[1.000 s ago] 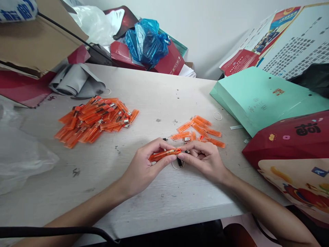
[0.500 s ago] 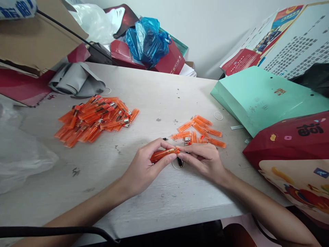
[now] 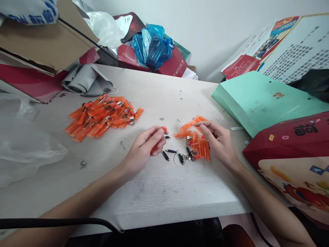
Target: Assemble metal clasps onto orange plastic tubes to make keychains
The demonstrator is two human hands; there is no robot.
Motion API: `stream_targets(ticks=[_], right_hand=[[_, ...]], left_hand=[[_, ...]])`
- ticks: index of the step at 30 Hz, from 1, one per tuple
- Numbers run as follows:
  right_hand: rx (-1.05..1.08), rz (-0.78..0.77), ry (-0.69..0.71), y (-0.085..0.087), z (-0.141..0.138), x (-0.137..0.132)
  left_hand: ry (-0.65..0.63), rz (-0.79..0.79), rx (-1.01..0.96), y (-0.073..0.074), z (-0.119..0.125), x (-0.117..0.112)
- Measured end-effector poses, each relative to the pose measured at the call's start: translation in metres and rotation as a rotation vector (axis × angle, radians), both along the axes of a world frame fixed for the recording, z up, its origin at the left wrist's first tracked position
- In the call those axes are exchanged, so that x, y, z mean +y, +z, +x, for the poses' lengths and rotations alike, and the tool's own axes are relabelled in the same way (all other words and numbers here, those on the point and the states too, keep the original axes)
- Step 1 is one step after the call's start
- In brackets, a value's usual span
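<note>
An orange lighter is in my left hand, whose fingers are curled round it. Only a red-orange end and a bit of its body show. My right hand hovers over several clear orange lighter bodies, thumb and forefinger close together. Whatever may be between these fingertips is too small to make out. Small black igniter parts and metal bits lie between my hands, one of them inside a white rubber band. A big heap of orange lighters lies to the left.
A mint-green paper bag and a red printed bag stand at the right. Clear plastic and a cardboard box are at the left. At the back sits a blue plastic bag. A black cable crosses the lower left.
My hands have parted. The right hand has moved up and right from the lighter to above the orange bodies; the left keeps hold of the lighter. Black parts beneath are now uncovered.
</note>
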State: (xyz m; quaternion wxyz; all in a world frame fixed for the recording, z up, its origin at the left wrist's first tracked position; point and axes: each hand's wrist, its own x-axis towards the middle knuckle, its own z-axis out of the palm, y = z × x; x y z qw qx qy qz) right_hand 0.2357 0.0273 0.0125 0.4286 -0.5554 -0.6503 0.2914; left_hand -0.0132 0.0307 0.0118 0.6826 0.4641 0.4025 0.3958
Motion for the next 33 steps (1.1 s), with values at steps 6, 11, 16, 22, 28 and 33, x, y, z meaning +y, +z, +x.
stream_targets(ticks=[6,11,16,22,28,33], right_hand=[[-0.193,-0.092,0.379,0.002,0.011,0.006],[-0.328,-0.156,0.624,0.005,0.02,0.007],[-0.437,-0.171,0.702,-0.001,0.021,0.004],[-0.467,-0.128,0.692,-0.002,0.012,0.0],[-0.388,-0.085,0.649,0.004,0.009,-0.001],[-0.262,0.099,0.503,0.003,0.002,-0.005]], left_hand=[[-0.091,-0.069,-0.134,0.006,-0.002,0.003],[-0.138,-0.05,-0.149,0.006,-0.002,0.0],[-0.186,-0.1,-0.242,0.006,-0.001,0.0],[-0.216,-0.13,-0.295,0.005,-0.003,0.003],[-0.262,-0.115,-0.312,0.005,-0.006,0.002],[-0.313,-0.078,-0.294,0.007,-0.005,-0.002]])
